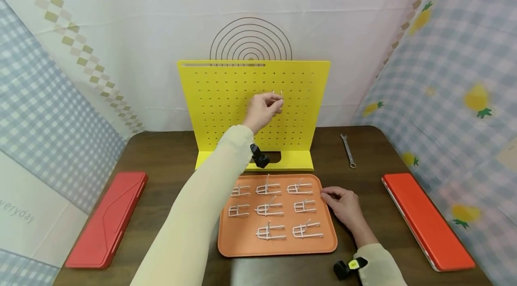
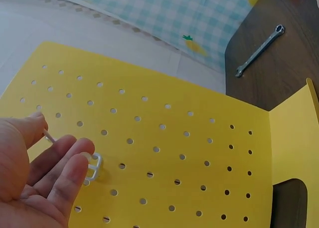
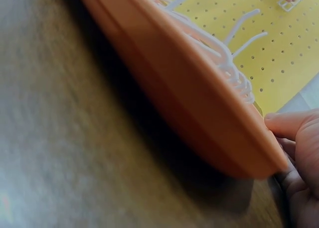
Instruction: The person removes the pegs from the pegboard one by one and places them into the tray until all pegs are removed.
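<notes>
My left hand point(image 1: 263, 110) is up at the yellow pegboard point(image 1: 218, 111), pinching a white wire hook point(image 2: 99, 167) between thumb and fingers. In the left wrist view, the hook's frame lies close against the board; whether its ends sit in the holes I cannot tell. Below the board, an orange tray point(image 1: 238, 246) bears several more white wire hooks point(image 1: 269, 232) in rows. At the tray's right edge, my right hand point(image 1: 346, 209) grips the rim, thumb on top, as the right wrist view shows.
A wrench point(image 1: 348, 151) lies right of the board. Red flat cases flank the tray, one at the left point(image 1: 109, 221) and one at the right point(image 1: 428, 221). Patterned cloth point(image 1: 153, 43) hangs behind the dark wooden table point(image 1: 169, 187).
</notes>
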The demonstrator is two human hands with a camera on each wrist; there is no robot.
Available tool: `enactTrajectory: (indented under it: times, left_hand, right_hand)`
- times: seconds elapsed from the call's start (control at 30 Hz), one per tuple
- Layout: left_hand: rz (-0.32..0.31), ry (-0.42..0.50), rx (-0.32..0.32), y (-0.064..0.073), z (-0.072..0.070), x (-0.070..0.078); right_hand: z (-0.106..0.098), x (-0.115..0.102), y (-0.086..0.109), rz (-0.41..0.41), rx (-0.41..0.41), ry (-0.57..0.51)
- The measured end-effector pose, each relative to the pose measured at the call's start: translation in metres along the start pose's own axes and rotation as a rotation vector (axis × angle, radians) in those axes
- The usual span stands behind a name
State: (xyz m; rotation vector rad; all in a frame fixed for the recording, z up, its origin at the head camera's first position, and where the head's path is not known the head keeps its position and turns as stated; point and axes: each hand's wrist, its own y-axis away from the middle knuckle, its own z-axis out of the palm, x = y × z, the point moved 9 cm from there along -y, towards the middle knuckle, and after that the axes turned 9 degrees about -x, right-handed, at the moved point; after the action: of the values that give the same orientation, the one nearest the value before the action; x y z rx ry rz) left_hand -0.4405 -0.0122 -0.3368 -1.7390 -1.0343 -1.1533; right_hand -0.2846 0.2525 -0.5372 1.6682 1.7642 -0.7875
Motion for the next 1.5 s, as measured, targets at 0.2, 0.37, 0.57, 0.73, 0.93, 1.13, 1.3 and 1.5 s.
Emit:
enactTrajectory:
  times: [0.2, 0.37, 0.57, 0.73, 0.93, 1.13, 1.3, 1.5]
  left_hand:
    - [-0.02, 0.041, -0.067, -0.002, 0.007, -0.004]
    - [-0.019, 0.045, -0.065, -0.004, 0.006, -0.007]
    - [-0.005, 0.02, -0.031, -0.005, 0.001, -0.008]
    - [0.005, 0.021, -0.02, -0.004, -0.001, -0.005]
    - [0.009, 0.038, -0.017, -0.001, -0.002, -0.002]
    - [0.055, 0.066, -0.01, 0.001, -0.006, 0.005]
    - [0.088, 0.083, -0.021, 0.005, -0.009, 0.01]
    - [0.137, 0.119, -0.005, 0.015, -0.021, 0.015]
  right_hand:
    - [0.001, 0.005, -0.003, 0.014, -0.005, 0.012]
    - [0.001, 0.007, -0.006, 0.016, -0.007, 0.02]
    - [0.003, 0.008, -0.01, 0.014, -0.011, 0.02]
    - [0.003, 0.008, -0.01, 0.009, -0.005, 0.013]
    - [0.002, 0.008, -0.01, 0.011, -0.01, 0.023]
    - [0.001, 0.009, -0.011, 0.02, -0.013, 0.017]
    - [0.0, 0.009, -0.01, 0.014, -0.002, 0.022]
    - [0.002, 0.009, -0.01, 0.0, -0.006, 0.023]
